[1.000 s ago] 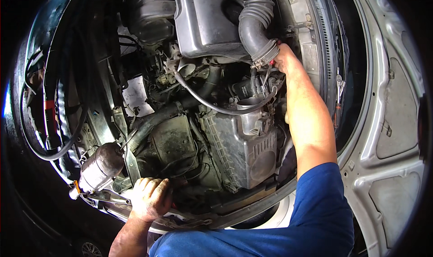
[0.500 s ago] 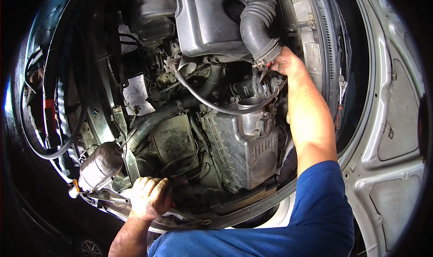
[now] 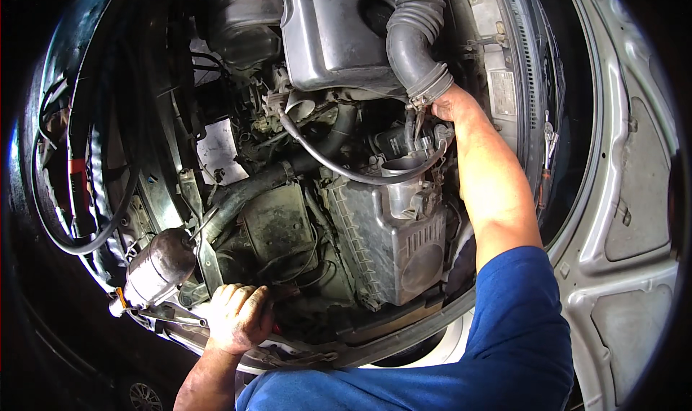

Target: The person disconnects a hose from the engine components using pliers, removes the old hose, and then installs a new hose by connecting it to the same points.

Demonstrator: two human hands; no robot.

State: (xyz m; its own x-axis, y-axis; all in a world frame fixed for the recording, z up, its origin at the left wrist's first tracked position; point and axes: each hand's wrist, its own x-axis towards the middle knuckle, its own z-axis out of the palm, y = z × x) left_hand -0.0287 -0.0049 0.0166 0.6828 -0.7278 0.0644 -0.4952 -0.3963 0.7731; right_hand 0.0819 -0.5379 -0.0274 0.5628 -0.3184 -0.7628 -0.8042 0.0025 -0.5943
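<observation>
My right hand point(image 3: 453, 103) reaches into the engine bay below the lower end of a ribbed black intake hose point(image 3: 414, 47). Its fingers are mostly hidden behind the hose clamp and small fittings there, so what they touch does not show. At the near side, my left hand point(image 3: 241, 316) is closed, knuckles up, by the bay's front edge. Something dark with a bit of red shows beside it, but what it grips is hidden. Between the hands sits a black air filter housing point(image 3: 393, 249) with an open round inlet point(image 3: 400, 167). A thin black hose point(image 3: 346, 171) curves across above it.
A grey plastic engine cover point(image 3: 335, 32) lies at the far side. Left of my left hand stands a dark, rounded canister point(image 3: 169, 256). A ratchet-like tool point(image 3: 549, 148) rests along the right edge of the bay, by the silver body panel point(image 3: 627, 281).
My right hand and forearm have shifted slightly, and the red piece by its fingertips no longer shows. The intake hose end has moved a little right. My left hand stays put.
</observation>
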